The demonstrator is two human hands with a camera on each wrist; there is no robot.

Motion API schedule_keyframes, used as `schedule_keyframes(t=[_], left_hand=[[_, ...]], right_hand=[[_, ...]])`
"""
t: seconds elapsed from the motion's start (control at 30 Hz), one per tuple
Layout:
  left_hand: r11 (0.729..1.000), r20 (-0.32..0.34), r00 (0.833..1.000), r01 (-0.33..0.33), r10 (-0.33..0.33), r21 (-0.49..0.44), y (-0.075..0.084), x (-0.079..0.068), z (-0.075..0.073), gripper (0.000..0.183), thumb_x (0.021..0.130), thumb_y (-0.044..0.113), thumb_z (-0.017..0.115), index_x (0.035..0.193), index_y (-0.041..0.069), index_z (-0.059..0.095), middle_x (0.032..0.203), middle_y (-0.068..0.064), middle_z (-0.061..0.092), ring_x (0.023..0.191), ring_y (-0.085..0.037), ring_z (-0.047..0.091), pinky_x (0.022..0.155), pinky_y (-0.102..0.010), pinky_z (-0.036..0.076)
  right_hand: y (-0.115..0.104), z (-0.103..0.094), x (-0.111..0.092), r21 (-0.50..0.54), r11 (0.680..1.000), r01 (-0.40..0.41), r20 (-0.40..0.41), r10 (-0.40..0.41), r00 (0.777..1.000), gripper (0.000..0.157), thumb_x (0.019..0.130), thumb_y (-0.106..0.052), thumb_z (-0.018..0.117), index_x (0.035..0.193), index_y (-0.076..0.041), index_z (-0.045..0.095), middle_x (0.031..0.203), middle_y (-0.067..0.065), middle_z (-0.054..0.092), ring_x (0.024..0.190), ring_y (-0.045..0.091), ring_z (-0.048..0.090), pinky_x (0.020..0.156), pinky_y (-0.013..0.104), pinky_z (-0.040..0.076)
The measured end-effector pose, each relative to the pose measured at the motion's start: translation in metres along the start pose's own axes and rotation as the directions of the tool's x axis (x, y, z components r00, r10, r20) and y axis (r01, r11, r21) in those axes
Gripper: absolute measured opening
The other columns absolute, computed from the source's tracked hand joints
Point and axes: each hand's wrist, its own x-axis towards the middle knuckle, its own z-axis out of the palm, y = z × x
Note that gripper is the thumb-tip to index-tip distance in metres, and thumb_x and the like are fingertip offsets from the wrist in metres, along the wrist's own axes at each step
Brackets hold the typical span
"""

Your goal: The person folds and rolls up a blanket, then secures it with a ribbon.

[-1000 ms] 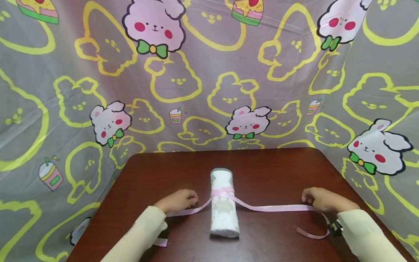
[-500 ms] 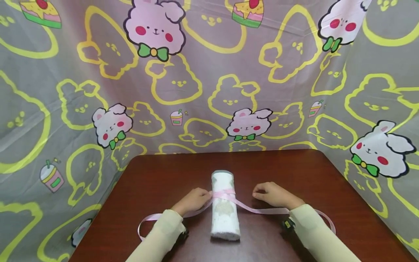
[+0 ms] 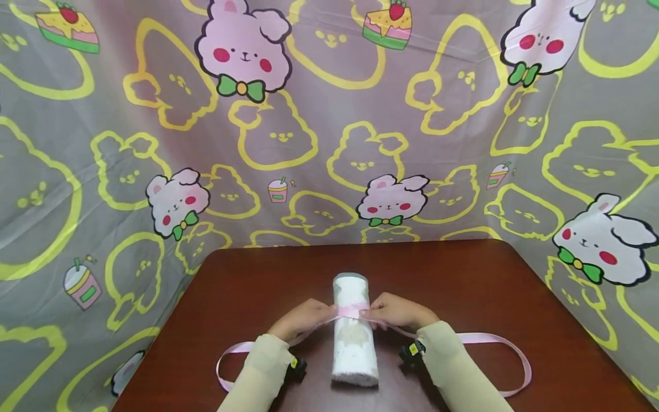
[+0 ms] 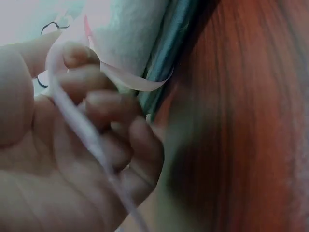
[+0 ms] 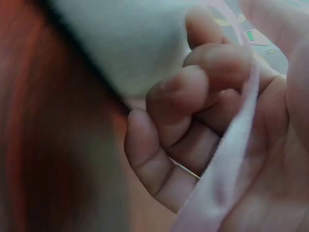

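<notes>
The rolled towel [image 3: 354, 349], white with grey patches, lies on its side on the table between the two hands. A pink ribbon [image 3: 350, 312] passes across the roll, somewhat nearer its far end than its near end. The left hand [image 3: 308, 318] is at the towel's left flank, fingertips at the ribbon. The right hand [image 3: 403, 312] is at the right flank, its thumb reaching over the towel's upper surface.

Each hand pinches the ribbon between thumb and forefinger; the remaining fingers are curled, and in both wrist views a ribbon tail runs down across the palm. Exact fingertip contact is partly hidden.

The towel's long axis runs away from the person, nearly square to the table's far edge, the far end leaning slightly left. The near end face is turned toward the person. The ribbon band runs crosswise to this axis.

The ribbon's tails form loose loops on the table outside each forearm; the cream sleeves [image 3: 259, 366] cover part of both. A small black wrist camera [image 3: 297, 367] sits below the left hand, another below the right. The reddish-brown wooden table [image 3: 278, 269] meets a grey curtain [image 3: 319, 149] behind and at both sides, printed with rabbits and yellow outlines.
</notes>
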Motion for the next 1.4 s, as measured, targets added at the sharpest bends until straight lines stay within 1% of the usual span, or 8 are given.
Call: schedule_keyframes(t=[0.13, 0.3, 0.53, 0.8, 0.93, 1.07, 1.23, 1.4], left_hand=[[0.996, 0.067, 0.998, -0.005, 0.01, -0.087, -0.002, 0.0, -0.001, 0.033, 0.096, 0.023, 0.063, 0.075, -0.003, 0.058, 0.063, -0.003, 0.053, 0.057, -0.013, 0.047, 0.053, -0.025, 0.04], [0.998, 0.133, 0.991, -0.015, 0.023, -0.056, -0.002, 0.004, -0.001, 0.024, 0.097, 0.019, 0.059, 0.083, 0.001, 0.064, 0.07, -0.007, 0.064, 0.062, -0.014, 0.058, 0.055, -0.023, 0.044], [0.998, 0.141, 0.99, 0.033, -0.026, -0.048, -0.001, 0.0, 0.003, 0.027, 0.095, 0.022, 0.064, 0.079, 0.0, 0.068, 0.069, -0.011, 0.067, 0.059, -0.015, 0.062, 0.054, -0.025, 0.048], [0.996, 0.136, 0.991, 0.005, 0.008, -0.092, -0.009, -0.004, 0.003, 0.029, 0.093, 0.024, 0.067, 0.079, -0.001, 0.068, 0.071, -0.012, 0.068, 0.059, -0.015, 0.061, 0.055, -0.025, 0.05], [0.971, 0.136, 0.991, 0.023, 0.01, -0.236, -0.012, -0.003, 0.004, 0.024, 0.094, 0.019, 0.065, 0.083, -0.002, 0.066, 0.07, -0.01, 0.066, 0.057, -0.012, 0.058, 0.053, -0.023, 0.049], [0.929, 0.14, 0.99, 0.075, -0.026, -0.362, -0.013, 0.0, 0.007, 0.02, 0.094, 0.019, 0.064, 0.084, 0.002, 0.066, 0.069, -0.006, 0.064, 0.056, -0.008, 0.056, 0.05, -0.021, 0.046], [0.898, 0.112, 0.991, 0.117, -0.076, -0.424, -0.014, 0.002, 0.011, 0.02, 0.093, 0.021, 0.066, 0.079, 0.007, 0.067, 0.066, -0.002, 0.062, 0.054, -0.007, 0.054, 0.048, -0.02, 0.043], [0.884, 0.08, 0.993, 0.118, -0.092, -0.452, -0.015, 0.004, 0.013, 0.016, 0.091, 0.016, 0.066, 0.079, 0.006, 0.066, 0.064, -0.001, 0.061, 0.053, -0.006, 0.053, 0.048, -0.019, 0.043]], right_hand=[[-0.005, -0.001, -0.004, 0.128, 0.991, 0.03, -0.008, -0.029, 1.0, 0.042, 0.095, -0.027, 0.064, 0.075, 0.01, 0.064, 0.057, 0.005, 0.052, 0.053, 0.012, 0.046, 0.05, 0.024, 0.038], [-0.012, -0.004, -0.011, 0.168, 0.985, 0.048, -0.002, -0.048, 0.999, 0.036, 0.099, -0.021, 0.058, 0.076, 0.006, 0.065, 0.064, 0.013, 0.06, 0.06, 0.015, 0.054, 0.057, 0.027, 0.047], [-0.027, 0.001, -0.012, 0.137, 0.989, 0.048, 0.069, -0.058, 0.996, 0.026, 0.095, -0.016, 0.063, 0.074, -0.002, 0.067, 0.063, 0.009, 0.062, 0.06, 0.015, 0.058, 0.058, 0.026, 0.046], [-0.027, 0.002, -0.017, 0.087, 0.996, 0.0, 0.127, -0.011, 0.992, 0.025, 0.093, -0.011, 0.063, 0.072, 0.001, 0.067, 0.061, 0.007, 0.064, 0.056, 0.014, 0.057, 0.053, 0.025, 0.043], [-0.027, 0.004, -0.015, 0.027, 1.0, 0.016, 0.117, -0.019, 0.993, 0.022, 0.092, -0.012, 0.065, 0.072, -0.003, 0.069, 0.062, 0.002, 0.064, 0.056, 0.009, 0.053, 0.051, 0.021, 0.04], [-0.029, 0.006, -0.011, -0.071, 0.997, 0.044, 0.087, -0.038, 0.995, 0.022, 0.09, -0.013, 0.067, 0.068, -0.008, 0.068, 0.057, -0.007, 0.054, 0.052, 0.003, 0.044, 0.049, 0.019, 0.034], [-0.033, 0.008, -0.006, -0.132, 0.987, 0.087, 0.11, -0.073, 0.991, 0.025, 0.089, -0.015, 0.068, 0.065, -0.009, 0.063, 0.055, -0.013, 0.042, 0.051, 0.0, 0.035, 0.048, 0.019, 0.028], [-0.033, 0.01, -0.004, -0.172, 0.983, 0.055, 0.107, -0.037, 0.994, 0.026, 0.088, -0.02, 0.069, 0.064, -0.012, 0.063, 0.055, -0.014, 0.043, 0.051, 0.0, 0.036, 0.048, 0.02, 0.028]])
